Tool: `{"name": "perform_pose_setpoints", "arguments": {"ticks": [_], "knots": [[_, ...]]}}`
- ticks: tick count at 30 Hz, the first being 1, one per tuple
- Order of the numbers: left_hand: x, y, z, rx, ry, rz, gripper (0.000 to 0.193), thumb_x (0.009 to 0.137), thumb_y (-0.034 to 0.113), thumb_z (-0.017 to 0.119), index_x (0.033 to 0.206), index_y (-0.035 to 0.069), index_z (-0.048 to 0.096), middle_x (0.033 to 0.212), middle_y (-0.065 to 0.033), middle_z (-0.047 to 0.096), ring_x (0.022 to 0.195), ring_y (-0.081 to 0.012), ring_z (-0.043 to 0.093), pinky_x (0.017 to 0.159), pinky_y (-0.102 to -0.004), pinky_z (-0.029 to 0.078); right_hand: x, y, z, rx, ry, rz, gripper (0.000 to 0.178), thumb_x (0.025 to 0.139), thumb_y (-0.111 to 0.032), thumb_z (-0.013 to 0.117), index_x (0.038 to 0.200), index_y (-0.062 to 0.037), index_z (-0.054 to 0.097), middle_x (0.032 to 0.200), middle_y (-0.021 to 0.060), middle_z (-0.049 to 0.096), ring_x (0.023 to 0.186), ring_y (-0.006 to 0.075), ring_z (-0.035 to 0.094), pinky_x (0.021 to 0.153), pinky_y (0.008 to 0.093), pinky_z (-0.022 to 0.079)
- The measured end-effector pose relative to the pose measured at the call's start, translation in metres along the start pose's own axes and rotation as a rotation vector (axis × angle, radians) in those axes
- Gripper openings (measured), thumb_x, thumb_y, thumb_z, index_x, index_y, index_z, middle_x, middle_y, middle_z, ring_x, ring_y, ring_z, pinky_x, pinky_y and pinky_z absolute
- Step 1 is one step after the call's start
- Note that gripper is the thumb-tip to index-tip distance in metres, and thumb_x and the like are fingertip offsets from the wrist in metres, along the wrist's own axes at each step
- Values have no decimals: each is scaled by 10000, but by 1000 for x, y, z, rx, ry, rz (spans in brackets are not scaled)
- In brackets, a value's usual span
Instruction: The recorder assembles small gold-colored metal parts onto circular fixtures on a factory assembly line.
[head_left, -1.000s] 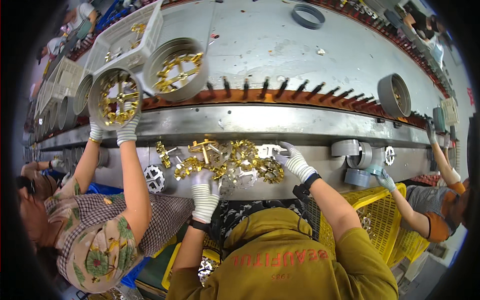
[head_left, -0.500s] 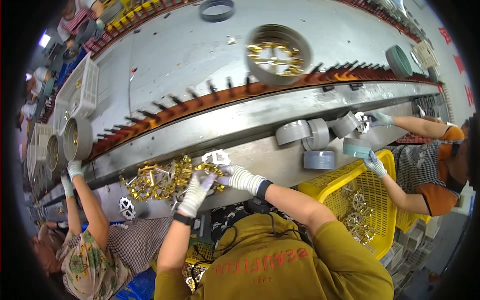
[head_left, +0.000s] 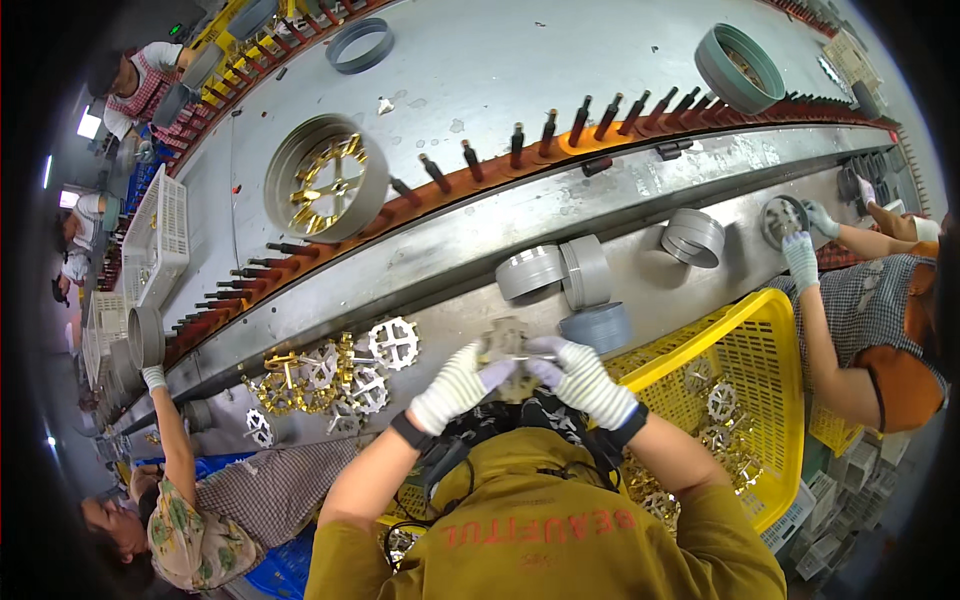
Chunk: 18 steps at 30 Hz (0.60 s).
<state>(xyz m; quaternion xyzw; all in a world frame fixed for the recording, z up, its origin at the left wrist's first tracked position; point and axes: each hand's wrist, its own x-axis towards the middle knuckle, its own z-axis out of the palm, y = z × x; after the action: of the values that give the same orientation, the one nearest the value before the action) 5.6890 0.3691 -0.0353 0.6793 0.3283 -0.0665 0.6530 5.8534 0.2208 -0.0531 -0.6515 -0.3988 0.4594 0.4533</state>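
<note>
A blurred silver-grey toothed metal wheel (head_left: 508, 342) is between my hands, in front of my body. My left hand (head_left: 452, 390), in a white striped glove, grips its left side with the fingers closed. My right hand (head_left: 590, 382), gloved alike, pinches at its right side, where a thin bright strip of metal shows. Its lower part is smeared, and I cannot tell whether a second piece is there. Left of my hands lies a pile of gold and silver toothed parts (head_left: 340, 378), with a lighter toothed wheel (head_left: 393, 343) at its edge.
Grey rings (head_left: 586, 272) and a blue-grey ring (head_left: 594, 328) stand right of my hands. A yellow basket (head_left: 775, 400) holds metal parts. Beyond the steel ledge, dark pegs (head_left: 470, 160) edge a surface bearing a grey ring (head_left: 325, 180) with gold parts. Co-workers' gloved hands (head_left: 800, 255) handle rings nearby.
My hands have moved from the pile toward the right and closer to me, with the toothed wheel now between them. The ring with gold parts has shifted left. The right-hand co-worker handles another ring.
</note>
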Motion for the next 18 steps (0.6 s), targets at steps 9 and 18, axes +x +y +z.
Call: {"name": "perform_pose_setpoints", "arguments": {"ticks": [9, 18], "knots": [[124, -36, 20, -510, 259, -458, 1045, 701, 595, 721, 1396, -49, 282, 1394, -250, 378, 1265, -367, 430, 1016, -447, 418, -65, 46, -48, 496, 145, 463, 307, 919, -211, 605, 1120, 19, 580, 862, 89, 655, 712, 134, 623, 658, 260, 526], [153, -67, 31, -1751, 596, -259, 281, 881, 121, 556, 1143, 21, 537, 1153, -129, 615, 1076, -281, 574, 980, -472, 450, -62, 65, -25, 463, 122, 484, 259, 918, -171, 599, 1093, 19, 587, 853, 69, 641, 702, 119, 617, 640, 255, 531]]}}
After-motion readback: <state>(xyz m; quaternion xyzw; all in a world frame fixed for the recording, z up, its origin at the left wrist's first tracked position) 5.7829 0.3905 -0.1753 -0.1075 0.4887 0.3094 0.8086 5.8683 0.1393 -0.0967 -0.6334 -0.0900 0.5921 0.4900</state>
